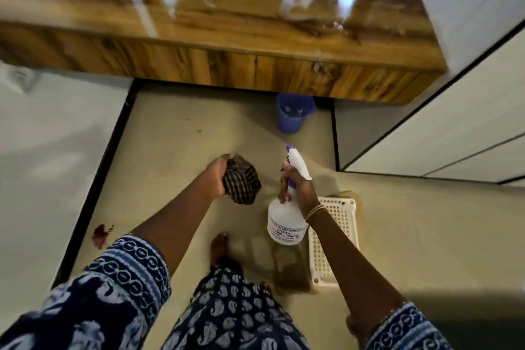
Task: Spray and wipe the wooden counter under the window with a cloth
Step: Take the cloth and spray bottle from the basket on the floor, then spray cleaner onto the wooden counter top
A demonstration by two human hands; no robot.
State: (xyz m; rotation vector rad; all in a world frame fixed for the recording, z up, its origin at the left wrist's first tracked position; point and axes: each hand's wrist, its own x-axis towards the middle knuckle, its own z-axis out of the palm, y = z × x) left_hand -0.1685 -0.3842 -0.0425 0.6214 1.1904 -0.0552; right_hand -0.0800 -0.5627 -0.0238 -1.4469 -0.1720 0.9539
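**Cloth and sprayer in hand, short of the counter**

While the glossy wooden counter (227, 28) runs across the top of the view w/ window light reflected on its surface, both hands hang below its front edge, over the floor. The left hand (217, 176) grips a bunched dark checked cloth (243, 182), fingers curled round it. Just beside, to the right, the right hand (297, 187) holds a white plastic spray bottle (285, 221) by the neck, fingers wrapped at the purple trigger, white nozzle head w/ purple tip pointing up toward the counter. Bottle label carries dark print, partly readable: "AGRI SPRAY…" and "(INDIA)"; the rest is too blurred. Thin gold bangles (315, 212) sit on the right wrist.

Further out: a white perforated plastic basket (341, 236) lies on the beige floor (176, 136) behind the bottle. A blue plastic bucket (294, 116) stands under the counter's front edge. A small dark-red mark (99, 234) shows at lower left, near the black floor trim. Blue-and-white patterned sleeves and clothing fill the bottom; one bare foot (218, 244) is visible.
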